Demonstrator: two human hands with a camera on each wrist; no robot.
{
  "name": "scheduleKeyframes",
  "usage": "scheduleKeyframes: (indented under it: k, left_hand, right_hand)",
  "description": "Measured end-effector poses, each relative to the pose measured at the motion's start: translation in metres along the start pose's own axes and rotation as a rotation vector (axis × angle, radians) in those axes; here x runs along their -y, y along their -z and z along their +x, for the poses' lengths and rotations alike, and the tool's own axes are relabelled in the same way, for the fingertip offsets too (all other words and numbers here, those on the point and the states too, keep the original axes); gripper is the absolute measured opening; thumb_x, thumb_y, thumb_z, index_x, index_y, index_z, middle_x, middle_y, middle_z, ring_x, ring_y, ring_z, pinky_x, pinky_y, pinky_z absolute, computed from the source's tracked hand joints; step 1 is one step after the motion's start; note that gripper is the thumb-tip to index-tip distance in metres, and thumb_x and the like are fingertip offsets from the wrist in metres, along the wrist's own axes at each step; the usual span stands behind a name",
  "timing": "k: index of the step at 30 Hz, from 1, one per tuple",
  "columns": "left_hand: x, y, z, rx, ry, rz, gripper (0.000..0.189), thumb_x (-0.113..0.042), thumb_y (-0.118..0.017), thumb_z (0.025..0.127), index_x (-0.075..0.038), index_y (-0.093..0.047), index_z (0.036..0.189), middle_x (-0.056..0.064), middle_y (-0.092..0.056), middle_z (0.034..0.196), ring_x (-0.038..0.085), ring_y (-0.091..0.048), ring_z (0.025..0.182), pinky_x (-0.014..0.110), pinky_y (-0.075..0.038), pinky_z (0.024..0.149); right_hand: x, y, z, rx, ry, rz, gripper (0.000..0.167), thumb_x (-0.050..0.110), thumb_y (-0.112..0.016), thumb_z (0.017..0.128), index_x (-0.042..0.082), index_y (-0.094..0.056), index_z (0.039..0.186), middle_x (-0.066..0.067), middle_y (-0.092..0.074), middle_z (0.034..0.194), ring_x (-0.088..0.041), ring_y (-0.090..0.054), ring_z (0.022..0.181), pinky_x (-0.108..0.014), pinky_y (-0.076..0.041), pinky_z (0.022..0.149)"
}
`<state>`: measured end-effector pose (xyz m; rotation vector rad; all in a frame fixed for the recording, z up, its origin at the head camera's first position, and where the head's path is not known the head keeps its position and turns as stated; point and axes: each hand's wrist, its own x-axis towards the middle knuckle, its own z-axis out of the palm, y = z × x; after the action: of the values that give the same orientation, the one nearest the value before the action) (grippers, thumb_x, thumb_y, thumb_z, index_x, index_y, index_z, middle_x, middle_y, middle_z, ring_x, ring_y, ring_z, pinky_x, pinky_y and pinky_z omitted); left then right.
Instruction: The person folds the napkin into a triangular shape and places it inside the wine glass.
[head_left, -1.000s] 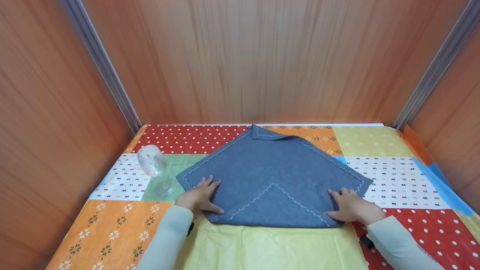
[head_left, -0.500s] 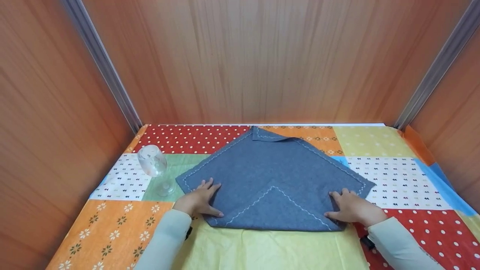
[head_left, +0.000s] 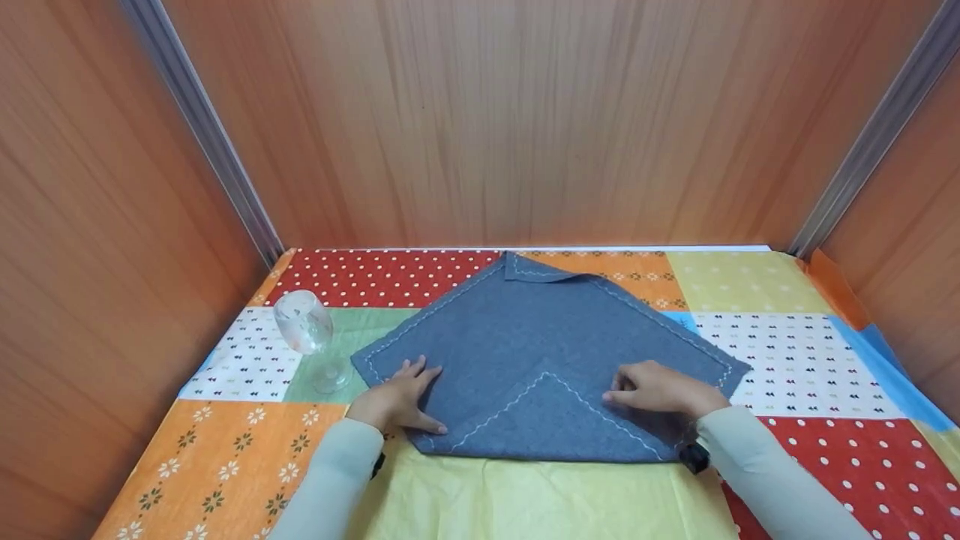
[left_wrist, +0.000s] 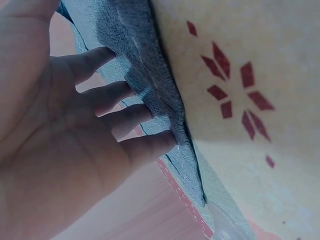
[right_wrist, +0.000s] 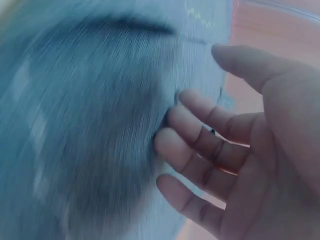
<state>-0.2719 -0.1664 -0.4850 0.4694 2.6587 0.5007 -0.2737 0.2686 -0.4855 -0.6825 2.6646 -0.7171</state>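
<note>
A grey cloth (head_left: pixel 525 322) with a white wavy stitched border lies spread on the table, its near corner folded up so that the stitching forms a peak. At its far tip a small flap is turned over. My left hand (head_left: pixel 397 397) rests on the cloth's left side, fingers spread; in the left wrist view the fingertips (left_wrist: pixel 165 142) touch the cloth by its edge. Over the right part of the fold is my right hand (head_left: pixel 652 386), fingers loosely bent with nothing between them. The right wrist view shows its thumb (right_wrist: pixel 240 60) apart from the fingers, the cloth blurred beneath.
A clear stemmed glass (head_left: pixel 304 322) stands left of the cloth. Beneath everything is a patchwork tablecloth (head_left: pixel 795 360) in several patterns. Wood-look panels (head_left: pixel 570 127) wall the table at the back and both sides.
My right hand has left the cloth's right edge and moved inward to the left over the fold, its fingers now more bent. My left hand has stayed nearly still.
</note>
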Motion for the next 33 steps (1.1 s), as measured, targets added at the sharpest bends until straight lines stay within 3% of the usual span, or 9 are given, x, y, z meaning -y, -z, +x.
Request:
scheduleKeyframes:
  k: [6,13,20,23,33]
  left_hand:
    - [-0.002,-0.001,-0.001,-0.006,-0.001,-0.016,0.103,-0.045,-0.087,0.076,-0.012,-0.034,0.157,0.019,-0.015,0.165,0.041,-0.008,0.150,0.059,-0.023,0.114]
    - [-0.001,-0.002,-0.001,-0.012,0.002,-0.023,0.101,-0.045,-0.087,0.076,-0.014,-0.034,0.157,0.017,-0.015,0.165,0.040,-0.008,0.151,0.059,-0.024,0.115]
    - [0.003,0.000,0.002,-0.004,0.004,-0.054,0.085,-0.041,-0.075,0.090,-0.008,-0.033,0.157,0.021,-0.015,0.164,0.043,-0.008,0.150,0.058,-0.020,0.116]
    - [0.005,0.003,0.003,-0.017,0.032,-0.067,0.078,-0.039,-0.068,0.096,-0.003,-0.032,0.156,0.025,-0.015,0.163,0.045,-0.008,0.149,0.059,-0.019,0.116]
    - [0.020,0.010,-0.002,-0.163,0.205,-0.069,0.074,-0.028,-0.058,0.102,0.015,-0.023,0.151,0.040,-0.005,0.157,0.054,-0.003,0.145,0.061,-0.016,0.116]
  right_hand:
    - [0.010,-0.009,0.025,0.032,0.028,0.034,0.025,0.037,-0.064,0.099,0.014,-0.066,0.091,0.004,-0.059,0.077,-0.012,-0.051,0.065,-0.033,-0.044,0.062]
    - [0.016,-0.014,0.040,0.030,0.016,0.043,0.016,0.029,-0.067,0.098,0.015,-0.068,0.089,0.003,-0.061,0.078,-0.012,-0.050,0.062,-0.032,-0.044,0.061]
    - [0.017,-0.015,0.043,0.038,0.030,0.045,0.013,0.024,-0.068,0.097,0.013,-0.067,0.089,0.004,-0.060,0.077,-0.011,-0.050,0.064,-0.032,-0.044,0.063]
    - [0.016,-0.015,0.042,0.043,0.027,0.060,0.013,0.023,-0.067,0.097,0.012,-0.067,0.090,0.003,-0.060,0.079,-0.012,-0.050,0.065,-0.033,-0.044,0.064]
    - [0.015,-0.016,0.043,0.035,0.045,0.055,0.012,0.018,-0.065,0.098,0.012,-0.066,0.088,0.003,-0.059,0.079,-0.013,-0.050,0.066,-0.032,-0.043,0.064]
